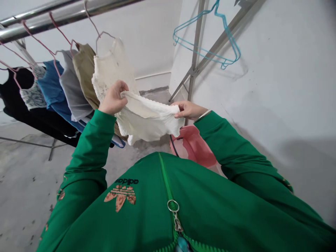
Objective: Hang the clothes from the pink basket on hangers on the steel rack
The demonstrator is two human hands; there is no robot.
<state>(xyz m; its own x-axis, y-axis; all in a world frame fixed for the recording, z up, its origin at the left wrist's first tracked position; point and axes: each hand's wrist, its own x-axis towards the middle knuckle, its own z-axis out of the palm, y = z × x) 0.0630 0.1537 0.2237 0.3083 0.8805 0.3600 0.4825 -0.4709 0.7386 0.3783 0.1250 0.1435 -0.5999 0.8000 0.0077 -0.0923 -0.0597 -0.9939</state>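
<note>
A white garment with a gathered, elastic-looking waistband, like a pair of underpants (149, 120), is stretched sideways between my two hands. My left hand (114, 98) pinches its left upper edge. At the other end, my right hand (189, 110) grips the band between thumb and fingers. Just behind my left hand hangs a cream lace top (111, 64) on a hanger, partly covered by the hand and the white garment. Beneath my right hand, a pink basin (194, 145) stands on the floor, partly hidden by my sleeve.
A metal rail (65, 17) crosses the upper left, carrying an olive top (85, 71), a grey top (75, 91), a blue top (52, 82) and black clothes (19, 94) on pink hangers. Blue hangers (207, 52) hang at upper right before crossed metal legs (193, 71) and a white wall.
</note>
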